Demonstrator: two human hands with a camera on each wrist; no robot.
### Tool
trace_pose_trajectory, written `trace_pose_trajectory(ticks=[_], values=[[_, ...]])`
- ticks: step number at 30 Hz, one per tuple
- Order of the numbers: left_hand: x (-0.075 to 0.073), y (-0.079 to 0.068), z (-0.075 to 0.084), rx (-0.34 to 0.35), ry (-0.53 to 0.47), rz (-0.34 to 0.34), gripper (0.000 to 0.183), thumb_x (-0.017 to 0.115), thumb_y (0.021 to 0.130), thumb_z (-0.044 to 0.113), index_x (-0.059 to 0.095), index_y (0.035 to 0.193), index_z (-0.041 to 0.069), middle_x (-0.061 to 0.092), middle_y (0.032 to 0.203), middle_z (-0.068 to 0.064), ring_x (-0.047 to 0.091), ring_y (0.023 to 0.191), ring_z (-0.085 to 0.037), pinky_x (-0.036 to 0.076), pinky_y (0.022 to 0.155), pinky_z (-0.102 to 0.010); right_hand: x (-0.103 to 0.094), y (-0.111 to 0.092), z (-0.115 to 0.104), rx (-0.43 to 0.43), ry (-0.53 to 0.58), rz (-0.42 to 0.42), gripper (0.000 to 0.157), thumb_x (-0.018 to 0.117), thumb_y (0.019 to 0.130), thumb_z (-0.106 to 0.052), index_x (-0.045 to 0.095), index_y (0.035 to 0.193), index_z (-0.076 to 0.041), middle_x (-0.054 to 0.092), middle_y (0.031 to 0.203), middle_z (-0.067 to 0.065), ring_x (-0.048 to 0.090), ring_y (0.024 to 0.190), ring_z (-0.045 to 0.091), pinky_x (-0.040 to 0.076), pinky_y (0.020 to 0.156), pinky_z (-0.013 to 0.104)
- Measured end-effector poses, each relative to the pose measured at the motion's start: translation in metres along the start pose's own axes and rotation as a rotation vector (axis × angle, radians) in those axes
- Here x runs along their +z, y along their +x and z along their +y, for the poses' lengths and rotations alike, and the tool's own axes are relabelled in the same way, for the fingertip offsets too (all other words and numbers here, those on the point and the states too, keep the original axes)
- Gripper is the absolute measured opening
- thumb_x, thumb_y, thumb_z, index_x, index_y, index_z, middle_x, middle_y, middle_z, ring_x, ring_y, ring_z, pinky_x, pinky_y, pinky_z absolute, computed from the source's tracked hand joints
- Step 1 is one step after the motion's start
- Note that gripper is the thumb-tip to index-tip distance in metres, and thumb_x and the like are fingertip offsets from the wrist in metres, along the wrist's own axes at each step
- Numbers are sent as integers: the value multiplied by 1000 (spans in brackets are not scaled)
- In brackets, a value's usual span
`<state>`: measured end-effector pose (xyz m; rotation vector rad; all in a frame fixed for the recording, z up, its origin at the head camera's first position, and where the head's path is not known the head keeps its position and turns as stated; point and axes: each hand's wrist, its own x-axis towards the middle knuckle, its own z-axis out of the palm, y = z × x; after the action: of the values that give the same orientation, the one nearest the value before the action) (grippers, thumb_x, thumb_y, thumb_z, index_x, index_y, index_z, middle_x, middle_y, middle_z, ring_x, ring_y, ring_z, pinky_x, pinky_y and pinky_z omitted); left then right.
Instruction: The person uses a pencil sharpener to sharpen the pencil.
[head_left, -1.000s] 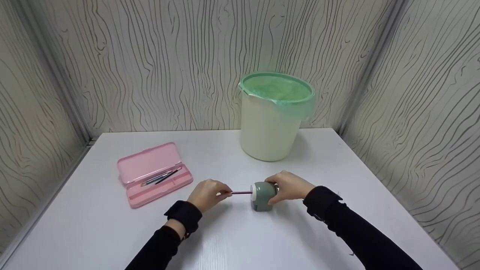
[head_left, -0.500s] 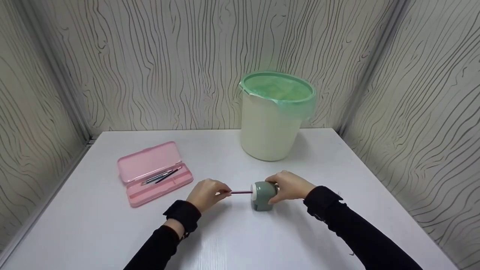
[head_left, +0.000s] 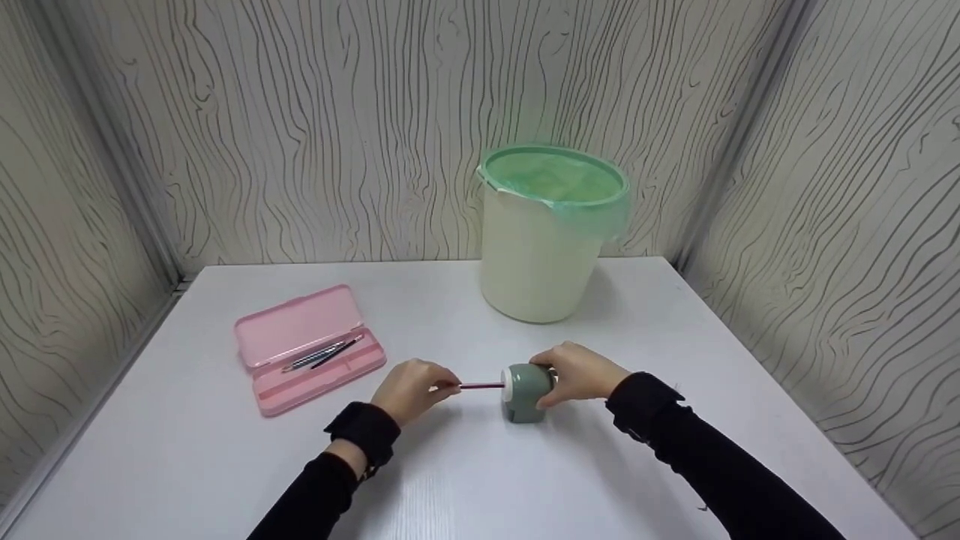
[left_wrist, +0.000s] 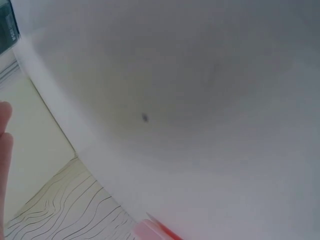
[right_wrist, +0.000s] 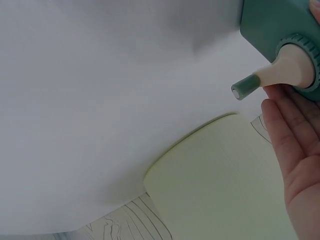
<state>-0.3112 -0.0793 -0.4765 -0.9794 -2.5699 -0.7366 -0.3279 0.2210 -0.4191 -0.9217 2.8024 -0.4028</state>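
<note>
The left hand (head_left: 416, 388) pinches a pencil (head_left: 482, 385) between closed fingers, its far end meeting the front of the sharpener (head_left: 529, 390) on the worktop (head_left: 465, 484). The right hand (head_left: 589, 373) curls its fingers round the sharpener, presumably to steady it.

The head camera looks forward and down from above the near side of the counter (head_left: 525, 487), wide enough to take in the left hand (head_left: 412, 391), the right hand (head_left: 585, 373) and the patterned wall (head_left: 300, 135). The left wrist view sits close over the counter, its edges cutting the fingers (left_wrist: 5, 152) and pink case (left_wrist: 156, 232). The right wrist view faces the green sharpener (right_wrist: 275, 22) and its crank (right_wrist: 282, 71) nearby. Both wrist views, tilted, share the pale bin (head_left: 532, 259) with the head view.
</note>
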Motion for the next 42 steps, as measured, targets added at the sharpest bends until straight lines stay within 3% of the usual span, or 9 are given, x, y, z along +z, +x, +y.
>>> trace_pose_trajectory(ticks=[8,20,32,42], values=[[1,0,-2,24,-6,13,8,79,89,15,82,94,9,81,87,-4,76,77,-12,60,71,-27,0,0,0,16,6,-3,51,91,74,-27,74,117,-6,78,109,4,62,93,11,53,86,33],[-1,0,-3,-7,-20,-10,8,79,89,14,82,94,9,81,87,-4,76,78,-13,60,72,-28,2,3,3,17,14,-6,51,92,73,-25,73,116,-5,77,108,4,65,95,14,56,88,36],[-4,-2,-3,-19,-16,-28,9,79,89,16,82,94,9,81,87,-3,75,79,-13,60,72,-27,1,1,1,-13,14,-4,48,91,73,-23,74,113,-4,78,106,4,69,95,14,57,86,32],[-5,-3,-7,-5,-20,-20,9,79,89,17,83,93,10,81,86,-2,75,78,-12,60,71,-26,-1,1,-2,-5,-1,-8,48,92,73,-24,74,113,-5,78,103,3,59,83,5,52,77,25]])
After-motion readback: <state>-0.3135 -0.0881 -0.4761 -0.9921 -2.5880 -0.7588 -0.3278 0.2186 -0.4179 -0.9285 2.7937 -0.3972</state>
